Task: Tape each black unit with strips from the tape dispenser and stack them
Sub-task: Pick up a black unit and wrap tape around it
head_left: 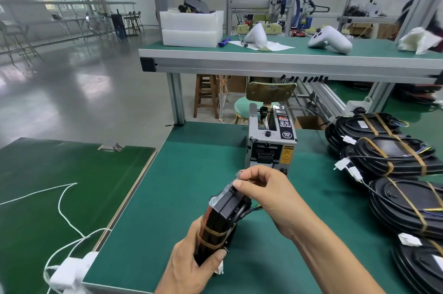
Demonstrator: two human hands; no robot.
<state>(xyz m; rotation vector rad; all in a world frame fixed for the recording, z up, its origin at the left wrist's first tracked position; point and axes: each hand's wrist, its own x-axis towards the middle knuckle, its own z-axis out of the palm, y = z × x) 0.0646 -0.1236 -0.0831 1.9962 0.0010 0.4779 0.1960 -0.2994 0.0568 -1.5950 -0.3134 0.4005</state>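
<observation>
My left hand (191, 267) grips the near end of a black unit (221, 219), held edge-up above the green mat (148, 197). Brown tape bands wrap its lower part. My right hand (262, 189) pinches a tape strip at the unit's far top edge, just in front of the grey tape dispenser (271, 142). Wires stick out of the unit's right side under my right palm. Stacks of taped black units (393, 157) with cables lie along the right of the mat.
A dark green board (60, 185) with a white cord and a white plug block (72, 269) lies to the left. Behind the dispenser stands a raised green bench (287, 51) with white boxes, white handheld devices and a stool underneath.
</observation>
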